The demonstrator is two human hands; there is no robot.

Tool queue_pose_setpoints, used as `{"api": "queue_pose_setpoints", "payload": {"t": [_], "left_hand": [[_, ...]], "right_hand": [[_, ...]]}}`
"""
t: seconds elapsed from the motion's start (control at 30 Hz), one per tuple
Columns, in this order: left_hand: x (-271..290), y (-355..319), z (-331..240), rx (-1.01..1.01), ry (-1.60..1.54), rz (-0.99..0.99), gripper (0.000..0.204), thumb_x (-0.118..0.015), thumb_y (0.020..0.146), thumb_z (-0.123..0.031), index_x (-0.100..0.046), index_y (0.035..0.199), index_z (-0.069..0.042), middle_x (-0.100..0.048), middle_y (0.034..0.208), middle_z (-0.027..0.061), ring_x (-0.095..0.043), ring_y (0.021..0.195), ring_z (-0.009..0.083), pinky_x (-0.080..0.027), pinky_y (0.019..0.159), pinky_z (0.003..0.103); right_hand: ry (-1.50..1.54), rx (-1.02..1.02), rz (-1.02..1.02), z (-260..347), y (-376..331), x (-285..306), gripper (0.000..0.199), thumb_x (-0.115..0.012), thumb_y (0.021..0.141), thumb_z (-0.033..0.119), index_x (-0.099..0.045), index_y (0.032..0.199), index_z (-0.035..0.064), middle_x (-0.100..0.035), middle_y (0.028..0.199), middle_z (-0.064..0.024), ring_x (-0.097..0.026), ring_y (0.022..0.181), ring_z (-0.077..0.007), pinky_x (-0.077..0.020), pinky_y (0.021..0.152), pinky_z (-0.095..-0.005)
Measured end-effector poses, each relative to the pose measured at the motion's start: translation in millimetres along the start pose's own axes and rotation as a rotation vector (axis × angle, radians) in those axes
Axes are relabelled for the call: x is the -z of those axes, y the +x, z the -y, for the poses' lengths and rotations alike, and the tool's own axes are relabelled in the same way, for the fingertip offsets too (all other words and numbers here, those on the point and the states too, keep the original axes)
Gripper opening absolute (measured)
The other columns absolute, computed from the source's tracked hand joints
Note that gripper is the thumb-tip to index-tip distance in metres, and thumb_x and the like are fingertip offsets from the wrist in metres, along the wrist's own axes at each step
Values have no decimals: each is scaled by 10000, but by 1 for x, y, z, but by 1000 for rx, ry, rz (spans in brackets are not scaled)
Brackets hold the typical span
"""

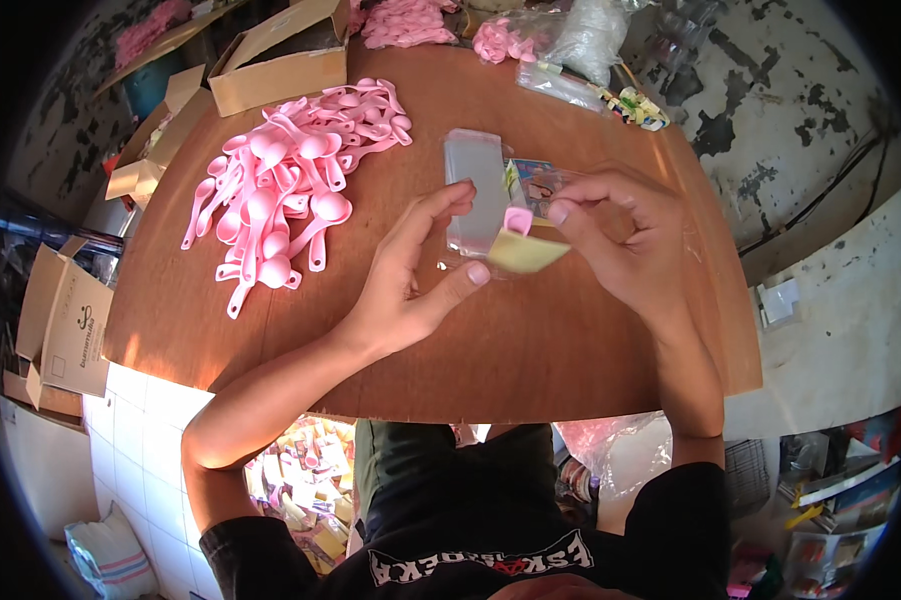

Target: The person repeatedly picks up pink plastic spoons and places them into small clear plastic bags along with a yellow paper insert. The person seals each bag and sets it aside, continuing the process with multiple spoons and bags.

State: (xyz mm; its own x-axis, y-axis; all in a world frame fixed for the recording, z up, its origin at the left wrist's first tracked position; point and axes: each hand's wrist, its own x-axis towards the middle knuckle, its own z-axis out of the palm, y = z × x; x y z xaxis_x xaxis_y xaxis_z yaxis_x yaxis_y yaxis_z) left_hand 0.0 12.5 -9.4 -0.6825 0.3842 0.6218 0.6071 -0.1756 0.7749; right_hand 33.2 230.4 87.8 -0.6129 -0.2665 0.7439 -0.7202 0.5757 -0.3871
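Observation:
My left hand [415,265] is open over the table, thumb and fingers apart, with nothing between them. In my right hand [625,235], thumb and forefinger are pinched on a pale yellow card [530,252], which is blurred by motion. The end of a pink spoon [517,220] shows against that card; the rest of it is hidden. Beneath and between my hands lies a stack of clear plastic sleeves [477,170]. Beside it, printed cards [532,178] lie partly covered by my right hand. A large heap of pink spoons [280,180] spreads to the left.
The brown wooden table [420,370] curves around me. An open cardboard box [280,60] stands at its far left; another box [65,315] is beyond the left edge. Plastic bags [590,45] and more pink pieces [410,22] lie at the back. Packed items [315,470] sit below the table.

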Motion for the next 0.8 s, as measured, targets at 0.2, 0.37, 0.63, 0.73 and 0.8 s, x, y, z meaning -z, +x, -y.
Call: {"api": "queue_pose_setpoints", "payload": {"t": [0.2,0.37,0.63,0.73,0.8], "left_hand": [[-3,-5,-1,372,-640,327,501,-681,922,-137,-477,1354,14,-583,1230,71,-576,1117,143,-468,993,320],[-9,-5,10,424,-406,239,222,-642,956,-131,-654,1118,21,-668,1035,32,-601,972,77,-511,872,269],[-13,-5,17,417,-306,190,231,-643,958,-149,-647,1108,27,-687,1014,36,-610,947,75,-510,849,268],[-15,-4,13,357,-295,137,247,-632,965,-147,-638,1142,24,-692,1028,48,-612,959,82,-505,861,269],[-12,-2,8,439,-376,98,257,-609,978,-136,-625,1182,20,-695,1042,64,-615,975,94,-498,891,274]], "right_hand": [[561,-681,251,2,-21,-13,140,-714,875,84,-693,953,-30,-692,877,-49,-647,770,-80,-505,663,-218],[699,-757,192,-15,-37,-15,217,-705,894,120,-672,1054,-23,-687,961,-61,-649,867,-91,-515,723,-236],[783,-798,140,-32,-69,-23,235,-662,940,147,-637,1112,-11,-681,993,-51,-638,850,-102,-527,716,-259],[781,-752,137,-34,-73,-22,200,-647,948,118,-638,1089,-25,-681,960,-59,-634,807,-101,-527,704,-253],[781,-728,126,-33,-74,-21,194,-648,945,102,-636,1085,-32,-679,945,-63,-632,793,-99,-526,703,-248]]}}
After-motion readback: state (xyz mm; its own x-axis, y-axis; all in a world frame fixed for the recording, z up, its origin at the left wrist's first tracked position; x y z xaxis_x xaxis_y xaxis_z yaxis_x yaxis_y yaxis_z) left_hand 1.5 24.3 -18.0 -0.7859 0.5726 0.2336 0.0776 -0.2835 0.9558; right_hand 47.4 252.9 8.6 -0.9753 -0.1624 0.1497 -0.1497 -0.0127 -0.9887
